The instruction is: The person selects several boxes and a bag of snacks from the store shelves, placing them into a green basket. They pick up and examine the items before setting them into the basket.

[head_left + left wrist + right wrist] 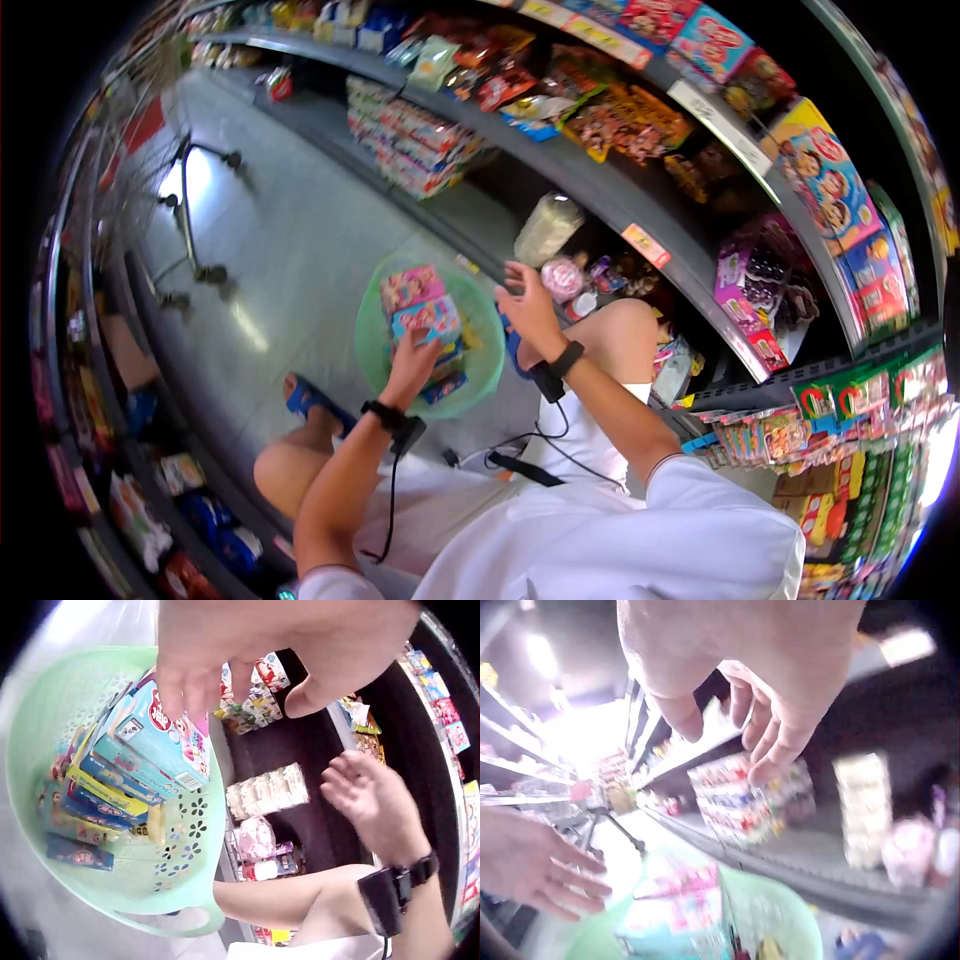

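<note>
A light green plastic basket (487, 372) with flower-shaped holes stands on the floor between the person's feet. Inside it lie several colourful snack boxes: a pink one (410, 287), a light blue one (428, 315) on top, and blue and yellow ones (109, 796) lower down. The left hand (412, 362) overlaps the light blue box in the head view; its fingers are extended and hold nothing. To the right of the basket the right hand (533, 312) hovers before the lower shelf, fingers loosely bent with nothing between them.
A clear jar (549, 228) and a pink round container (562, 279) stand on the bottom shelf. Beyond them is a stack of packaged boxes (415, 140). Snack bags (625, 120) fill the shelf above. Cart wheels (211, 274) stand on the aisle floor. Cables hang from both wrists.
</note>
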Demonstrator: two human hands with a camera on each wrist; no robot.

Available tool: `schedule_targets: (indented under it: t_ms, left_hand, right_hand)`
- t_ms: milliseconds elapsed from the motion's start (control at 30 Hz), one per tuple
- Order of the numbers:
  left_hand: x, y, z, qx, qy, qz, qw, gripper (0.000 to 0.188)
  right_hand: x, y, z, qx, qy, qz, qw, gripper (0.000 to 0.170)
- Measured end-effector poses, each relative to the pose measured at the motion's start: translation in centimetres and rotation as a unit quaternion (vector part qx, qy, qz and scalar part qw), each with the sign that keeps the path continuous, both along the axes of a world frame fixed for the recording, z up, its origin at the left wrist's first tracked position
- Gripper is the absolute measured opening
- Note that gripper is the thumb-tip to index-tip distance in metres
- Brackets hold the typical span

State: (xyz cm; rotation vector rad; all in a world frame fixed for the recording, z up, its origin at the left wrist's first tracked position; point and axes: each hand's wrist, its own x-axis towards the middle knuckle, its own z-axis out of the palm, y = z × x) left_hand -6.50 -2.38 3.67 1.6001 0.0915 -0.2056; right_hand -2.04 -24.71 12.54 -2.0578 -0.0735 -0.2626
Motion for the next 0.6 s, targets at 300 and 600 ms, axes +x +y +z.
schedule_targets:
  t_ms: [300,600]
  left_hand:
    - [0.7,1.0,-2.9,0.13,-0.166,-0.007,0.978,0.032]
    - [-1.5,0.5,2.9,-0.026,0.03,0.082,0.996,0.03]
  right_hand:
    - [-10.8,2.2,32.3,-0.315,-0.5,0.346,0.729,0.027]
    - [-17.6,-5.4,34.1,-0.419,-0.411,0.352,0.729,0.026]
